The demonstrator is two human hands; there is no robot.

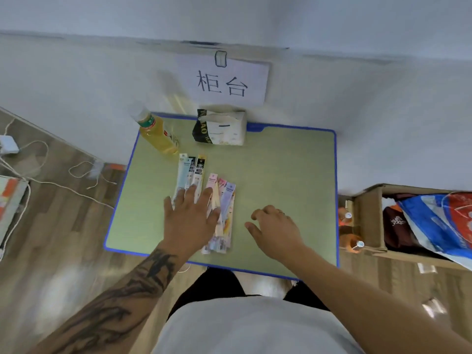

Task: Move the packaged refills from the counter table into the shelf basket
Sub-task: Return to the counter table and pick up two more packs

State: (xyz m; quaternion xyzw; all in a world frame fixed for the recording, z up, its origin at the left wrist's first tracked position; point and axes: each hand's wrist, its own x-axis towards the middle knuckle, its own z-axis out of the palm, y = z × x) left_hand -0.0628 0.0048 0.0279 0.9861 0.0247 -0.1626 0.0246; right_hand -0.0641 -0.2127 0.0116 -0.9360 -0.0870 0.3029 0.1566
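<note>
Pastel refill packets point(224, 208) lie under left hand point(190, 218) fingers point(205, 194).

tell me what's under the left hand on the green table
The left hand lies spread over the near ends of the long narrow refill packets; their covered parts can't be seen.

On the counter point(281, 175), a bottle point(157, 135) stands at the far left corner, with a tissue pack point(221, 129) to its right along the far edge. The packaged refills point(204, 198) lie in two bunches between the centre and the near edge, the left hand point(190, 221) flat over them. A cardboard box point(408, 221) sits on the floor beyond the right edge.
</note>
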